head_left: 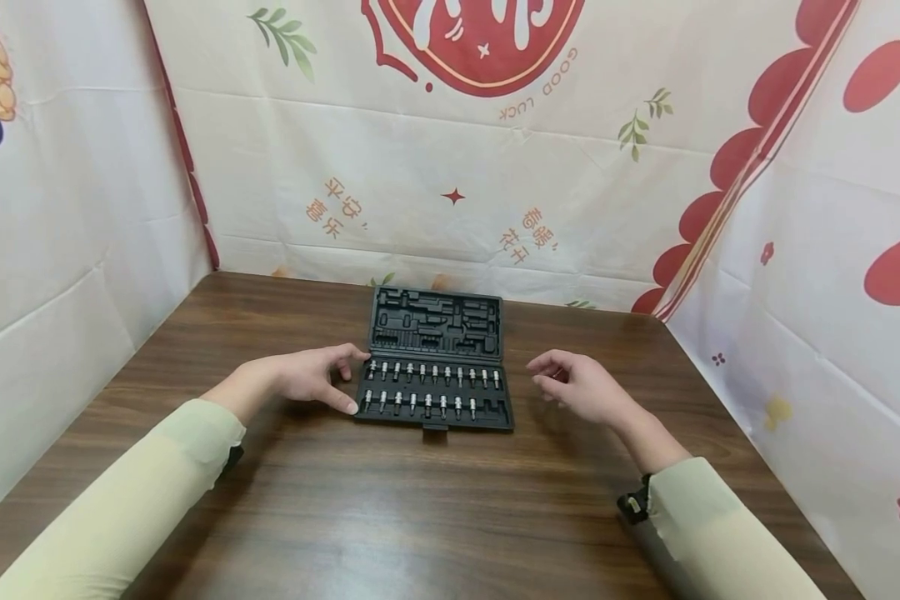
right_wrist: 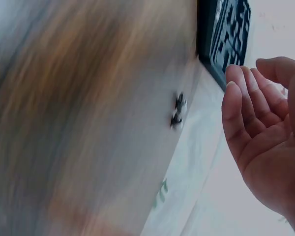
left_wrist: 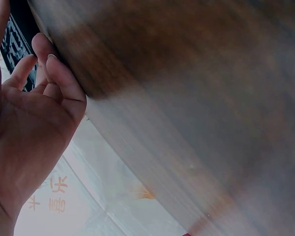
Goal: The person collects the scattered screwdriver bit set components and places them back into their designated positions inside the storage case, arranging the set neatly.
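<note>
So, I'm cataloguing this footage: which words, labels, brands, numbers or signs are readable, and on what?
"GOOD LUCK": back cloth, by red circle.
"平安喜乐": back cloth, left.
"春暖花开": back cloth, right.
Red circle: lettering cut off, unreadable.
Case: no readable text.

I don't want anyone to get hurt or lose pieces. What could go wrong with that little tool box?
The open lid might swing down and nip the left hand, which touches the case's left side near the hinge. A bump there could shake the small metal bits out of their slots. The small blurry thing on the table could get knocked away if the right hand brushes it.
</note>
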Available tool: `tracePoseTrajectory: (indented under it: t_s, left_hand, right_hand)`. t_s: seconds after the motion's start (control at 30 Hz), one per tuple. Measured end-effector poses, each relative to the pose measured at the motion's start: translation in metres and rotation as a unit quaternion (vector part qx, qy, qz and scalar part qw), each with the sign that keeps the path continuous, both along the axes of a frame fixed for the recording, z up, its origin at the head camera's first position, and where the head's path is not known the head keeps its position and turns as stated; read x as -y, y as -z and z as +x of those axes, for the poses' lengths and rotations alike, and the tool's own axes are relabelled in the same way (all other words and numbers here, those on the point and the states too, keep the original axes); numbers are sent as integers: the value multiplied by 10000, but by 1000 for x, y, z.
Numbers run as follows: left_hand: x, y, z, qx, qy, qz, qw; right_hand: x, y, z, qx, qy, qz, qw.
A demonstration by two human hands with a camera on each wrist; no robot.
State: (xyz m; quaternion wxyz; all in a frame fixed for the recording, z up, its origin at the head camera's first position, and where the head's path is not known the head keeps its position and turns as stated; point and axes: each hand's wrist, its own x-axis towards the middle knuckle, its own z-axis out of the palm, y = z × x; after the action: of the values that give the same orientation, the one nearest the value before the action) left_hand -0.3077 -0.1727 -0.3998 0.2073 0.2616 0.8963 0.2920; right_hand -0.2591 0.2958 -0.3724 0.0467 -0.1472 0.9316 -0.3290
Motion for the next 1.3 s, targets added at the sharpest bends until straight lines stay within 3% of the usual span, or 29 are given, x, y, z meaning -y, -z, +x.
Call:
tracePoseTrajectory:
  t_s: [0.37,0.53,0.97,1.3]
  left_hand:
    - [-1,-2,0,31,-35,-39,10000]
    - [0,-1,-1,68,-25,-11,10000]
    - [1,0,0,47,-25,16,10000]
    - [0,0,1,21,-12,13,10000]
  right_hand:
    - [-41,6,-8,-166,423,233,9987]
    - [-49,10,-15,143,403,374,9984]
    - [-46,16,-42,639,316,774,9945]
    - [-35,13,-46,553,484,1334,9883]
